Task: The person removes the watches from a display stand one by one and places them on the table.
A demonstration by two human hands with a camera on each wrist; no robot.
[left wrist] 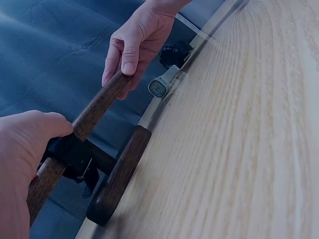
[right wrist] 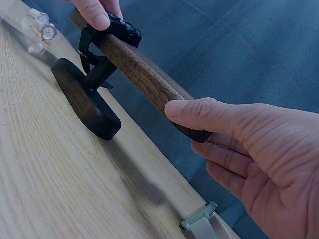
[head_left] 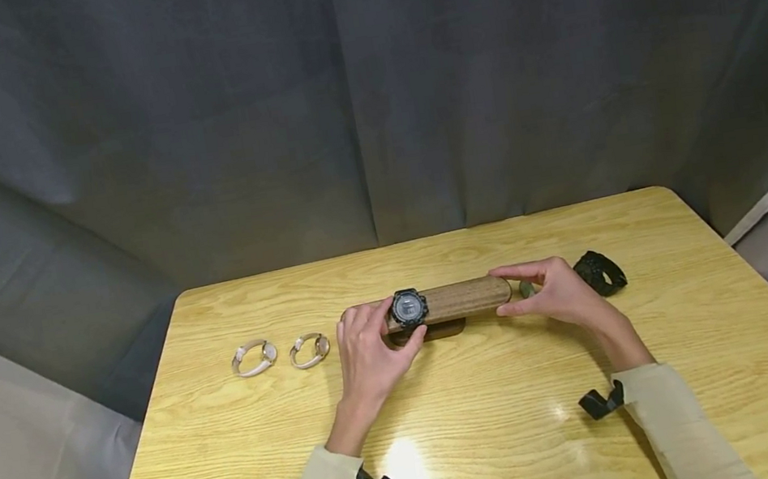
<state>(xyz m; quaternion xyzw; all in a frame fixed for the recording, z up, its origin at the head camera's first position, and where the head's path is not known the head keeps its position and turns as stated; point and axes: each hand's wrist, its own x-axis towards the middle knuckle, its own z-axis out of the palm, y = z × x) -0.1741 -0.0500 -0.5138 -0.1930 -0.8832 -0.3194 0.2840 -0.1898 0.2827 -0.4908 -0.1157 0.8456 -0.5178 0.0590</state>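
A dark wooden watch stand has a long horizontal bar [head_left: 466, 298] on a short post above a rounded base [right wrist: 87, 102]. Around the left part of the bar sits a black digital watch [head_left: 409, 308], its dial facing up and its strap hanging below in the right wrist view. My left hand [head_left: 370, 352] grips the watch and bar there, index finger at the far side of the dial and thumb at the near side. At the bar's right end, my right hand [head_left: 557, 293] pinches the wood between thumb and fingers.
Two light-strapped watches, one [head_left: 254, 357] beside the other [head_left: 310, 350], lie on the wooden table [head_left: 498, 420] to the left. Right of the stand are a pale green watch [left wrist: 158, 88] and another black watch [head_left: 600, 273]. A dark curtain [head_left: 351, 113] hangs behind the table.
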